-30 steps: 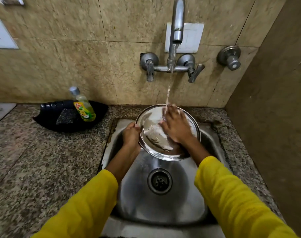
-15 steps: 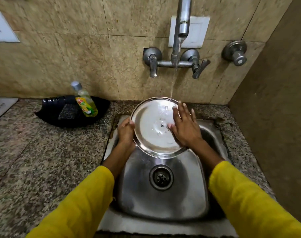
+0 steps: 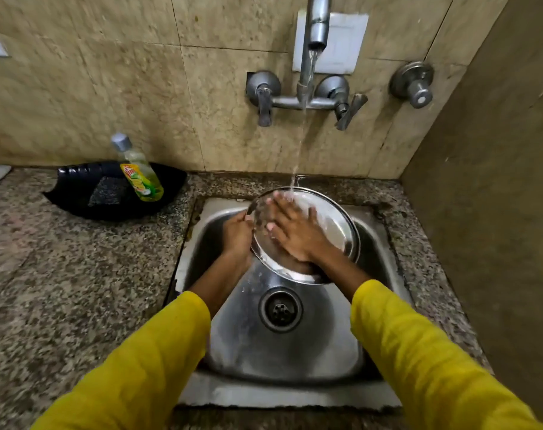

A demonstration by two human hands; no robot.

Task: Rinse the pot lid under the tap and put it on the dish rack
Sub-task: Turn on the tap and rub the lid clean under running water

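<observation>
**Lid held tilted under the running tap**

The steel sink (image 3: 282, 352) is the landmark here, set into a speckled stone counter (image 3: 62, 290). The tap (image 3: 316, 26) is fixed to the tiled wall behind the sink and reaches out over its back edge, so its stream drops onto whatever is held there.

The pot lid (image 3: 335, 225) sits above the back half of the sink, tilted with its far rim raised toward the wall, which I judge lets the water run across the face and drain into the basin. The stream strikes near that upper rim.

The right hand (image 3: 298, 234) lies open and flat on the lid's face, fingers spread, apparently rubbing it clean under the flow. The left hand (image 3: 237, 234) is closed around the lid's left rim, steadying it against that pressure.

Left of the sink, against the wall, a black tray (image 3: 78, 197) holds a dish soap bottle (image 3: 140, 173). No dish rack is in view, so that step is not yet done.
</observation>
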